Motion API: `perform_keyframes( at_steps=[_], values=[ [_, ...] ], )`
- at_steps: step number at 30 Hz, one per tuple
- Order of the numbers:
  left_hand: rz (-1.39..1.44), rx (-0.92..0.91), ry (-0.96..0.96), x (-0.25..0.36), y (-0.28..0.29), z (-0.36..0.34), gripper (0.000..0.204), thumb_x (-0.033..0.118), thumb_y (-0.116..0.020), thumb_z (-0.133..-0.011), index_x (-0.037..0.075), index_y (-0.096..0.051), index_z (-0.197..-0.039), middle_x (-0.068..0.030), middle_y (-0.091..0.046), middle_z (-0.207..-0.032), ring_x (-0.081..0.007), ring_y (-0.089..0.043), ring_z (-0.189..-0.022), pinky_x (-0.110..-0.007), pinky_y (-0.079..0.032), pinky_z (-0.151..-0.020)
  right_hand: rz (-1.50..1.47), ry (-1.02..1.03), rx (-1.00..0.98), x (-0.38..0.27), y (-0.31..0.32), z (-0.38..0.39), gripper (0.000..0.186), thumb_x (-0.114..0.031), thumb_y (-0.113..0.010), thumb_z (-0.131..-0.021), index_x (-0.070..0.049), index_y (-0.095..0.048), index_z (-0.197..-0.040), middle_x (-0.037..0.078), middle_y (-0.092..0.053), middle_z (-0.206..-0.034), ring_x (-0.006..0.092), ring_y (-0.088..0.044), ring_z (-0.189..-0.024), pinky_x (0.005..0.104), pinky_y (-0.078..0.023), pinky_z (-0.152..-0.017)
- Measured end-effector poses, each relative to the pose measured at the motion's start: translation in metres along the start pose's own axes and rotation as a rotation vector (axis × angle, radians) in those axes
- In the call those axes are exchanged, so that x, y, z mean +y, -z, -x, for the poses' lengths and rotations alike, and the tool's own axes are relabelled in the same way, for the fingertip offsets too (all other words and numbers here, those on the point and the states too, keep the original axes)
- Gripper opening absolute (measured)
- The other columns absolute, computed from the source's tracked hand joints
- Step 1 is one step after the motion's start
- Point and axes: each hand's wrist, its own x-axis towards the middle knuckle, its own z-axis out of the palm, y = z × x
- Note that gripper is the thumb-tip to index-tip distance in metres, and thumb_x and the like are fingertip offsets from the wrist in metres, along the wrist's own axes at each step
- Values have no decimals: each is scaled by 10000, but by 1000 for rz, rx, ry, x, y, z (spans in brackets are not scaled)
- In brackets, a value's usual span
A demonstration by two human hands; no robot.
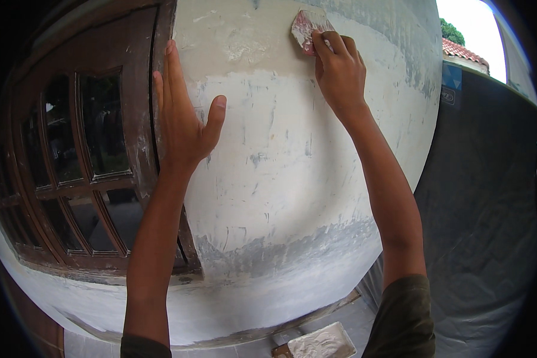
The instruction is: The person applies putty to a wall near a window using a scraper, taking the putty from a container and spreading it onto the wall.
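Observation:
My right hand (340, 74) is closed around a putty scraper (309, 30), a flat reddish piece smeared with white paste, up at the top of the wall. The scraper lies against or very near the wall (268, 155), which is patchy white and grey. Just below and left of it, the plaster looks damp and fresh. My left hand (185, 116) is empty, fingers stretched upward and thumb apart, at the edge of the dark wooden window frame (165, 77). Whether its palm touches the frame or wall I cannot tell.
A wooden window with glass panes (101, 125) fills the left. On the floor below the wall stands a tray of white paste (323, 343). A dark sheet (477, 197) hangs at the right, with a tiled roof (464, 52) beyond it.

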Motion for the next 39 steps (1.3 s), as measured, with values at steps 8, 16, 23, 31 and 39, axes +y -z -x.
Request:
perform_keyframes(
  at_steps=[8,16,23,31,39],
  values=[
    [37,15,3,0,-2,0,912,522,-502,-963,-38,-152,-1591,-256,-264,-1630,-399,-250,-1522,-573,-95,-1237,11,-1,-63,-10,11,16,381,-23,-694,-774,-52,-677,-1153,35,-593,-1053,247,-606,-1010,377,-532,-782],
    [15,17,0,0,-3,1,917,462,-545,-936,-79,-170,-1575,-299,-271,-1617,-424,-298,-1504,-609,-121,-1228,0,-41,-125,-20,26,31,392,-29,-697,-794,-57,-688,-1186,27,-591,-1012,235,-584,-940,360,-524,-761],
    [2,-8,22,2,1,2,936,447,-574,-924,-81,-159,-1576,-300,-263,-1622,-425,-286,-1509,-603,-122,-1230,-95,-61,-88,-13,54,22,359,-19,-741,-833,-78,-720,-1187,18,-581,-846,212,-557,-799,345,-529,-683],
    [18,9,8,2,0,0,921,439,-568,-932,-88,-167,-1573,-301,-260,-1623,-424,-281,-1512,-590,-127,-1232,-14,15,15,6,5,-20,329,-72,-741,-848,-117,-726,-1173,-10,-622,-869,208,-591,-822,348,-557,-685],
    [36,10,10,1,-2,1,927,450,-571,-930,-92,-174,-1570,-306,-265,-1618,-425,-282,-1511,-583,-132,-1234,-47,14,-113,-4,4,-8,384,-39,-707,-795,-94,-689,-1175,-4,-620,-930,205,-601,-908,375,-507,-773]
  ],
)
